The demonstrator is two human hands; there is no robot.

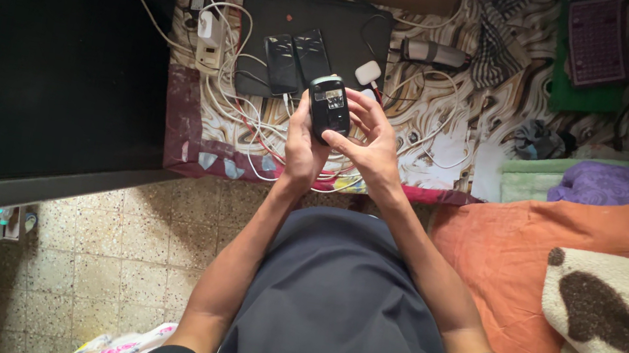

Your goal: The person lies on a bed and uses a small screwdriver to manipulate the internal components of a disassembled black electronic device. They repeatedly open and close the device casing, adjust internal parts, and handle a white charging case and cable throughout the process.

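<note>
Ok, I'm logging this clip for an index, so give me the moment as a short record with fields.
view: head camera looking down at the person's own two hands
left hand: grips the small black device from its left side
right hand: fingers on the device's right edge
below hands: tangle of white cables on a patterned cloth
behind: two black phones lying on a dark laptop
right: orange bedding
floor: speckled tiles

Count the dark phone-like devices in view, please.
3. One device is held in both hands, the left hand and the right hand. Two more lie side by side on the dark pad: one and another. Cables may hide others.
</note>
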